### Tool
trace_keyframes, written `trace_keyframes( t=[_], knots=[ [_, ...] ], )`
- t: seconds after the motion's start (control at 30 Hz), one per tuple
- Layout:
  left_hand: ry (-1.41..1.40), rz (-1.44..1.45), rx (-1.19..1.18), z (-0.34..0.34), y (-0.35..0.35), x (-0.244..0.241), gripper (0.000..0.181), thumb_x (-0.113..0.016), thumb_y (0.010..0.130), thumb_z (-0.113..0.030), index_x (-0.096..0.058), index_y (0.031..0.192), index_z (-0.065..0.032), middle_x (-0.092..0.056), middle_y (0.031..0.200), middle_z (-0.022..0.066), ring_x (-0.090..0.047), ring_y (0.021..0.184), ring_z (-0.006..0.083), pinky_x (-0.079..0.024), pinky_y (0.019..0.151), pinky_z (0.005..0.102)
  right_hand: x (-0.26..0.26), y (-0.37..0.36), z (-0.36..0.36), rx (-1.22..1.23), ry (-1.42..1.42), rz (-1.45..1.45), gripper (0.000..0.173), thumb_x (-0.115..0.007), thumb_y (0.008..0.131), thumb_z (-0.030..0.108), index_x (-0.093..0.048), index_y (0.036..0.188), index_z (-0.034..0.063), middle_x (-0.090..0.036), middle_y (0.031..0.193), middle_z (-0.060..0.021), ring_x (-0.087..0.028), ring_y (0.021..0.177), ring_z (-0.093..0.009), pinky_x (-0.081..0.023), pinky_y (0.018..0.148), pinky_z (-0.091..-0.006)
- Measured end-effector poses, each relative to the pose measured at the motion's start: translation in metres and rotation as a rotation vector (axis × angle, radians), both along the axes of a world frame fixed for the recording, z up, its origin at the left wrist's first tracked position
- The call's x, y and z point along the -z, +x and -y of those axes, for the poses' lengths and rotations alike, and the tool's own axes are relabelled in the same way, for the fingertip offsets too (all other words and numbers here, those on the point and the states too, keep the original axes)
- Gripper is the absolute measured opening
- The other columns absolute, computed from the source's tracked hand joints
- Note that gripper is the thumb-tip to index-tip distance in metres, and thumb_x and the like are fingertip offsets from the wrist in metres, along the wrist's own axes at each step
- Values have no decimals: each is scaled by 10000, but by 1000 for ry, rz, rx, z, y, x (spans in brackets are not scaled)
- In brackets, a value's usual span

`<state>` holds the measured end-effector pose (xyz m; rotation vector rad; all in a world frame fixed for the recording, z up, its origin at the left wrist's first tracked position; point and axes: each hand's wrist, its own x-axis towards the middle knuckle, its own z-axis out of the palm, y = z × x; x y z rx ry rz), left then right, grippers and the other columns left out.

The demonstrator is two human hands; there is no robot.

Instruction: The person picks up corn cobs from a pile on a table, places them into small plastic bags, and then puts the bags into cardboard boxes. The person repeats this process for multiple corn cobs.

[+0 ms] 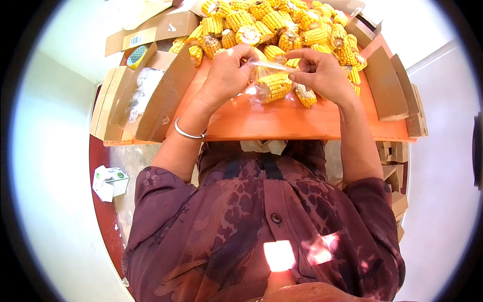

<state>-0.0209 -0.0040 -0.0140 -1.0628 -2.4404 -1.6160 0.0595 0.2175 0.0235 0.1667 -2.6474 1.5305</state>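
A clear plastic bag (260,96) with a cut piece of corn cob (276,87) inside is stretched between my hands, just above the table's near part. My left hand (234,70) pinches one side of the bag's mouth. The other side is held by my right hand (320,71), thumb and index finger spread around its edge. Just below my right hand, a loose cob piece (306,97) shows a pale, kernel-bare patch. Behind both hands rises a heap of yellow corn cob pieces (277,20), partly hidden by my fingers.
An open cardboard box (166,102) with crumpled clear plastic stands left on the orange table (264,124). Behind it are a roll of tape (136,56) and a flattened carton (177,25). More cardboard boxes (386,85) line the right edge. A small white carton (111,183) lies on the floor.
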Motion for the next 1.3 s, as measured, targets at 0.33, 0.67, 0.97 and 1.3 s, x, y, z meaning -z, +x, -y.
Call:
trace_keyframes(
  t=[0.33,0.67,0.97,1.3],
  knots=[
    [285,266,146,-3,13,-2,66,-641,850,5,-626,914,-3,-604,696,24,-557,594,69,-453,533,229,14,-3,-2,65,256,-281,97,-722,842,96,-660,888,38,-516,639,42,-444,547,-38,-349,481,-223],
    [110,148,107,3,3,-5,220,-685,889,-100,-615,1066,9,-613,858,-8,-552,728,40,-470,621,197,1,-5,14,14,-163,11,79,-671,889,68,-606,888,22,-578,676,5,-530,576,-57,-441,507,-229],
    [-201,-112,184,-20,10,-30,244,-727,830,-101,-657,1037,8,-579,759,1,-537,712,54,-460,619,234,-5,-6,19,-90,-173,-65,79,-653,878,1,-634,954,4,-633,811,5,-585,757,-61,-480,664,-221],
    [-110,40,215,-14,-2,-28,91,-645,851,-27,-670,929,14,-603,760,6,-545,709,60,-453,639,234,6,6,-12,-59,-371,-74,555,-736,782,-31,-510,1287,17,-628,1063,-75,-636,802,-104,-527,692,-228]
  ],
)
